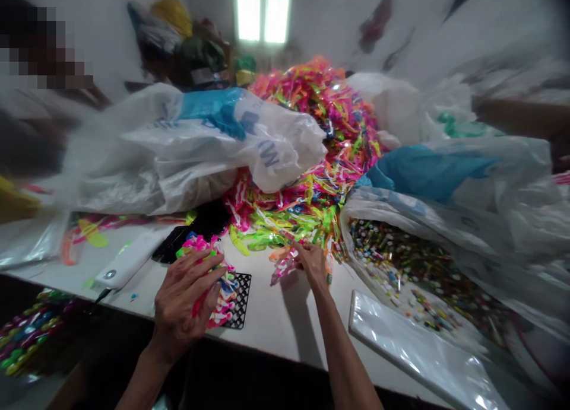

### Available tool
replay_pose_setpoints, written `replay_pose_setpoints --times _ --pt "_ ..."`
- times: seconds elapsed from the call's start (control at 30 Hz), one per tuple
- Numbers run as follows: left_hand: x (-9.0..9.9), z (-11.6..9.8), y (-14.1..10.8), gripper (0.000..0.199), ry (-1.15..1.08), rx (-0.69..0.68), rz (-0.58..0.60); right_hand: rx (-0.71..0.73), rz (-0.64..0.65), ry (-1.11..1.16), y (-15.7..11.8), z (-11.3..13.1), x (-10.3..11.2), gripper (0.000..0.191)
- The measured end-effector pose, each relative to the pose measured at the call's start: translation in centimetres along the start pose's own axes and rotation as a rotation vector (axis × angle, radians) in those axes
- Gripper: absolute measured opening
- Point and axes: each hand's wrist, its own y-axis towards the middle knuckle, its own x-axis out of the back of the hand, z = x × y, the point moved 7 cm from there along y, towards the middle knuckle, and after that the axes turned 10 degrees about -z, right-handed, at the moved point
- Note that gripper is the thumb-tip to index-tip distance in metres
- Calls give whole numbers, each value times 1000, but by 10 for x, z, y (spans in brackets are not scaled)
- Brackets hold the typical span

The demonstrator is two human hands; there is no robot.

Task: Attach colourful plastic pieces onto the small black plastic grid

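Two hands in play, doing different jobs. Our left hand is cupped over a bunch of neon plastic pieces on the black perforated plate, right by the bench's near edge. Its fingers are slightly spread, but the back of the hand hides how firmly they grip. Our right hand looks to be pinching some pink plastic pieces, fingertips pressed together, just in front of the big neon heap and set back from that same edge.

Tips from us: pinch lightly and draw from one end, because bits this thin and tangled probably drag their neighbours along. We'd let the left palm sit low so the bunch doesn't spill over the near edge. Also, we'd mind the right forearm: toward the bench's right end there's an open clear bag of tiny mixed parts, plus a shiny flat packet along the near edge. A careless elbow could scatter the lot.
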Motion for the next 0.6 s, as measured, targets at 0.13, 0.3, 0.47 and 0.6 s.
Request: replay_pose_setpoints --times 0.13,0.3,0.47,0.6 --pt "0 -1 1 32 -2 5 -11 4 -119 -271 4 8 0 44" --pt "1 -3 2 31 0 0 -14 -69 -44 -154 10 8 -5 28" --pt "2 -3 1 30 -5 3 -6 -130 122 222 -16 -14 0 28" --pt "2 -2 1 31 4 4 -10 -402 255 824 -60 -39 1 35"
